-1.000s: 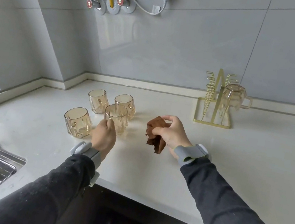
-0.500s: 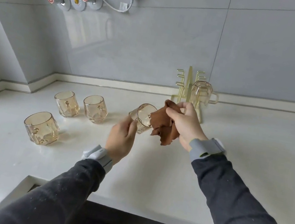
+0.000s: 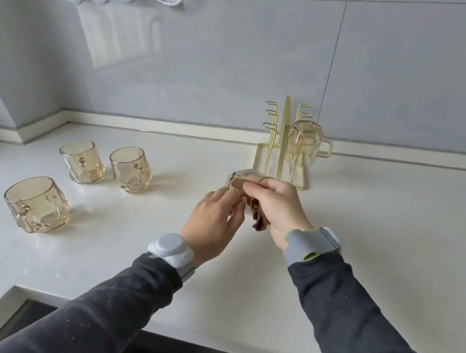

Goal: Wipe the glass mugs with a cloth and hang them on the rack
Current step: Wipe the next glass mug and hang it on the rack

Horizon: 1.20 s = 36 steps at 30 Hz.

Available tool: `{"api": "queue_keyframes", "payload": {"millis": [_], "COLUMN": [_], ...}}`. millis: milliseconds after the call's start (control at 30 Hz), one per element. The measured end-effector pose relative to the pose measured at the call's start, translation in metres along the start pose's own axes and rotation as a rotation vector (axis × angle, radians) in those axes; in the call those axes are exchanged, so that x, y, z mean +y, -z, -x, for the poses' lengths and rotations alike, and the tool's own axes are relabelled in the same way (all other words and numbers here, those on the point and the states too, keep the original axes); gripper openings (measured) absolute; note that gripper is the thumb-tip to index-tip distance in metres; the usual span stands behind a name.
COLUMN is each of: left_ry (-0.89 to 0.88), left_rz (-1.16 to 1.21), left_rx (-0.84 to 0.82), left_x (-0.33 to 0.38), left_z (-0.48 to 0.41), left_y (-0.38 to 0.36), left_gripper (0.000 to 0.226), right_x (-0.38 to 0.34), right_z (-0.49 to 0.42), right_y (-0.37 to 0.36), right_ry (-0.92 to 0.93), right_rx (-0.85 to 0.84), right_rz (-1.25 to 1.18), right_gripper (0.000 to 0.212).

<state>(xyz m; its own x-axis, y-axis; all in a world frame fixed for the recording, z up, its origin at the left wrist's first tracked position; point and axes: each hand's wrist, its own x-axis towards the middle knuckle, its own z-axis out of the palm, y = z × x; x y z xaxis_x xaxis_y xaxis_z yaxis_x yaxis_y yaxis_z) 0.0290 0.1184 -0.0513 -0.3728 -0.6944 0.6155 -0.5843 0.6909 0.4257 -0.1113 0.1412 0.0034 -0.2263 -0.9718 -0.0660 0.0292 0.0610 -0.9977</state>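
Just in front of the rack point(image 3: 278, 140), above the tabletop point(image 3: 371, 232), my left hand point(image 3: 214, 223) has its fingers curled round the glass mug point(image 3: 240, 179), and my right hand point(image 3: 276, 205) pinches the brown cloth point(image 3: 259, 223) bunched against the mug's side. Glass looks stiff, slick, breakable and probably light, so I'd hold it by wall or handle, firm not hard; the cloth is soft and gives. Well left of the rack three other mugs point(image 3: 82, 160) stand on the tabletop, and one hung mug point(image 3: 302, 145) sits upside down on the rack.

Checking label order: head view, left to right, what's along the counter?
front mug → back-left mug → back-right mug → left hand → hung mug. The held mug, cloth, right hand and rack overlap, so omitted.
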Motion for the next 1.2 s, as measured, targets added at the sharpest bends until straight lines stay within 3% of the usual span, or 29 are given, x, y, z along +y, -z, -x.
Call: {"api": "queue_keyframes", "payload": {"millis": [67,167,267,333,400,500,567,667,733,833,900,1033,1200], "left_ry": [0.001,0.075,0.32,0.565,0.768,0.909,0.943,0.982,1.009,1.031,1.04,1.036,1.019], "left_rz": [-0.007,0.126,0.339,0.544,0.779,1.043,1.073,1.05,1.097,1.138,1.156,1.148,1.171], "left_rx": [-0.039,-0.161,-0.12,-0.102,-0.203,-0.26,-0.246,-0.296,-0.331,-0.32,-0.312,-0.31,-0.314], "left_x": [-0.003,-0.002,0.007,0.01,0.005,-0.002,-0.004,-0.005,-0.007,-0.005,-0.004,-0.006,-0.012], "left_z": [0.0,0.001,-0.005,-0.017,-0.031,-0.044,-0.048,-0.051,-0.053,-0.054,-0.055,-0.056,-0.059], "left_y": [-0.004,-0.003,-0.002,0.0,-0.004,-0.006,-0.011,-0.014,-0.019,-0.019,-0.021,-0.026,-0.03], "left_gripper": [0.032,0.032,0.023,0.035,0.053,0.087,0.086,0.05,0.046,0.045,0.045,0.047,0.052], "right_x": [0.007,0.014,0.017,0.016,0.018,0.019,0.022,0.02,0.017,0.014,0.015,0.024,0.031], "right_z": [-0.002,0.0,-0.003,-0.002,-0.002,0.0,-0.002,-0.003,-0.005,-0.001,0.002,0.0,-0.007], "right_y": [0.0,0.001,0.005,0.008,0.008,0.008,0.01,0.015,0.022,0.025,0.022,0.021,0.015], "right_ry": [-0.021,-0.014,0.02,0.065,0.101,0.177,0.194,0.182,0.25,0.466,0.607,0.72,0.687], "right_rx": [0.05,0.113,0.143,0.13,0.076,-0.045,-0.116,-0.222,-0.251,-0.159,0.0,0.161,0.025], "right_rz": [-0.058,-0.121,-0.125,-0.123,-0.091,0.064,0.132,0.243,0.476,0.99,1.203,1.099,1.087], "right_gripper": [0.017,0.019,0.02,0.02,0.021,0.024,0.029,0.049,0.057,0.05,0.04,0.032,0.012]}}
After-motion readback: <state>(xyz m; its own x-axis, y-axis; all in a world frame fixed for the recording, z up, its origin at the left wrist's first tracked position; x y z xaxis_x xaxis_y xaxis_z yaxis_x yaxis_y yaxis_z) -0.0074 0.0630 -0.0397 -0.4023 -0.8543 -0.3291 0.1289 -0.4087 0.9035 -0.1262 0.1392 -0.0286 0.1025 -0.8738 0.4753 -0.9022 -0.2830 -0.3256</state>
